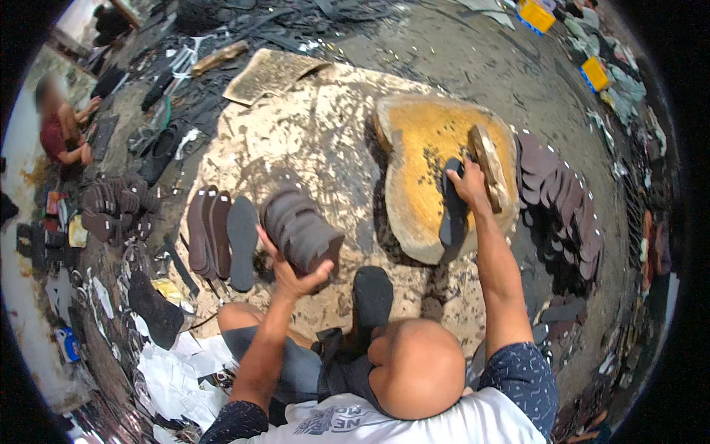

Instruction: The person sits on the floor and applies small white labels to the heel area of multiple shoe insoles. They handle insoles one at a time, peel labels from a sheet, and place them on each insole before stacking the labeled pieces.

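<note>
My left hand [292, 277] cups the near end of a stack of dark brown shoe soles [299, 226], fingers along its left side and thumb on the right. Beside the stack lie a grey sole [242, 244] and several narrower brown soles [209, 229]. On the yellowish top of a thick wooden block [414, 122], my right hand [470, 183] grips the far part of a black sole [452, 222], the thumb across it. A rough wooden stick [487, 166] lies just right of that hand. Small black bits [431, 164] are scattered over the block.
Fanned brown soles [558, 192] line the block's right side. A pale, stained mat [310, 111] lies beneath the work, with crumpled white paper [185, 377] at lower left. Another person [63, 129] sits at the far left. Black scraps [244, 29] cover the far floor.
</note>
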Tool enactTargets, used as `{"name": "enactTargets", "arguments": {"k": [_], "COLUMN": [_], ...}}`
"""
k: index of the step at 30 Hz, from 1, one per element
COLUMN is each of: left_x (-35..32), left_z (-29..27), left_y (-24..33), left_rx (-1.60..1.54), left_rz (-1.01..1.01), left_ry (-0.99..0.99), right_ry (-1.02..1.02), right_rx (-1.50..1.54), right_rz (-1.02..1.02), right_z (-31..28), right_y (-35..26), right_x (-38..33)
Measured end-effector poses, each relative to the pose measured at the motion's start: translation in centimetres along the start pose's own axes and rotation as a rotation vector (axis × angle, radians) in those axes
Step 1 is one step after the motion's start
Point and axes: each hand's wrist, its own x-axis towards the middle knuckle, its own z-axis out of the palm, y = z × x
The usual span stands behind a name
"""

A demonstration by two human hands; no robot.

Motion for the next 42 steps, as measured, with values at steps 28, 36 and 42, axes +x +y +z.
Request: {"name": "enactTargets", "arguments": {"k": [28, 36, 42], "left_x": [11.3, 6.4, -1.1], "left_z": [-0.5, -1.4, -3.0], "left_y": [-0.3, 12.2, 9.3], "left_rx": [0.022, 0.191, 0.603], "left_rz": [-0.898, -0.041, -0.050], "left_ry": [-1.136, -0.582, -0.490], "right_ry": [-0.092, -0.372, -0.539], "right_rx": [0.831, 1.270, 1.225], "right_rz": [-0.040, 0.102, 0.048], "right_z": [-17.5, -7.6, 4.5], "right_y": [-6.4, -13.6, -18.0], "right_x": [-9.0, -14.3, -16.2]}}
